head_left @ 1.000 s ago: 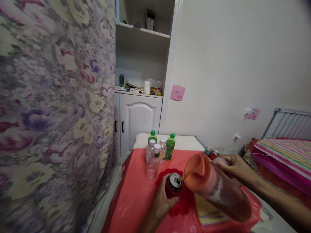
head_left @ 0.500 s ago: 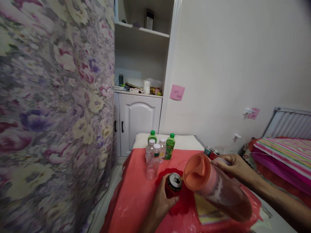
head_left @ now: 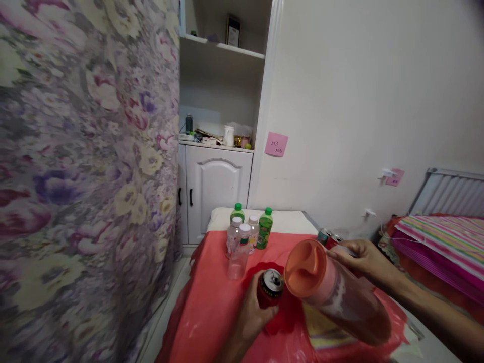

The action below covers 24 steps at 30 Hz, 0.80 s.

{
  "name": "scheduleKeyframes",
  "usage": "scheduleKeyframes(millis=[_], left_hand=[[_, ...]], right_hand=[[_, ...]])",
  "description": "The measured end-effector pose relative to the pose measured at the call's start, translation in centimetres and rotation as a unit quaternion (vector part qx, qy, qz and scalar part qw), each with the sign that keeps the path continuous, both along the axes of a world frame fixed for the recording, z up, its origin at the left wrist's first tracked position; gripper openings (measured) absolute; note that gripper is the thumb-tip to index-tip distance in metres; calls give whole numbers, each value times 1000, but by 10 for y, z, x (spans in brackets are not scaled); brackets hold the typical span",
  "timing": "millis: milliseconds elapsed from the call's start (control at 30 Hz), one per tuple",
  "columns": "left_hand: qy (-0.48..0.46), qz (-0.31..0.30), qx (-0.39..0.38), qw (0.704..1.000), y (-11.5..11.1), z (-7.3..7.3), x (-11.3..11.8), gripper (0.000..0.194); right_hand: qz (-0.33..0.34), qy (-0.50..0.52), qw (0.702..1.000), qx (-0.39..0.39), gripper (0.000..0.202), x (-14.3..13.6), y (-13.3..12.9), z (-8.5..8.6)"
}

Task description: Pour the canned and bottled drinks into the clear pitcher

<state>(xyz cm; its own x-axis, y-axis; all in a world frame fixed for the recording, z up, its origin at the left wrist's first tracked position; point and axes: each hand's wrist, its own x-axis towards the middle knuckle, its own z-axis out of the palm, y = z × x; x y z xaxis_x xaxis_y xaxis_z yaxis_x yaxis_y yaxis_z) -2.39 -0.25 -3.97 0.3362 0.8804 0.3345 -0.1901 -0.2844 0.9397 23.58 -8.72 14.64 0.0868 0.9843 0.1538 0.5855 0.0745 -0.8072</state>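
My left hand [head_left: 251, 312] is wrapped round a dark red drink can [head_left: 270, 290], its opened silver top facing up. My right hand [head_left: 359, 257] grips the handle of a clear pitcher [head_left: 351, 302] with an orange lid [head_left: 305, 269]. The pitcher lies tilted far over to the left, with brownish liquid inside and its spout at the can's opening. Beneath the can is a red scalloped mat or tray [head_left: 289, 315]. Whether liquid is running between spout and can is hard to make out.
Clear bottles [head_left: 237, 259] and green bottles [head_left: 265, 229] stand together beyond the can. More cans [head_left: 324, 235] are behind my right hand. A red plastic cover [head_left: 204, 302] lies over the table. A floral curtain [head_left: 91, 176] hangs at left; a cabinet [head_left: 219, 191] stands behind.
The pitcher's lid has shifted very slightly left. Both hands keep their hold, and the can stays in place.
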Motion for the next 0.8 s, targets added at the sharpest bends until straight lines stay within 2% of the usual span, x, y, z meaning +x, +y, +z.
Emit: scheduleKeyframes(millis=[500,800], left_hand=[[9,7,5,1000,0,-1,-2,74],[14,0,16,1000,-1,4,-1,72]], right_hand=[[0,-25,1000,-1,59,-2,-2,2],[-8,-33,999,3,56,-1,-2,1]])
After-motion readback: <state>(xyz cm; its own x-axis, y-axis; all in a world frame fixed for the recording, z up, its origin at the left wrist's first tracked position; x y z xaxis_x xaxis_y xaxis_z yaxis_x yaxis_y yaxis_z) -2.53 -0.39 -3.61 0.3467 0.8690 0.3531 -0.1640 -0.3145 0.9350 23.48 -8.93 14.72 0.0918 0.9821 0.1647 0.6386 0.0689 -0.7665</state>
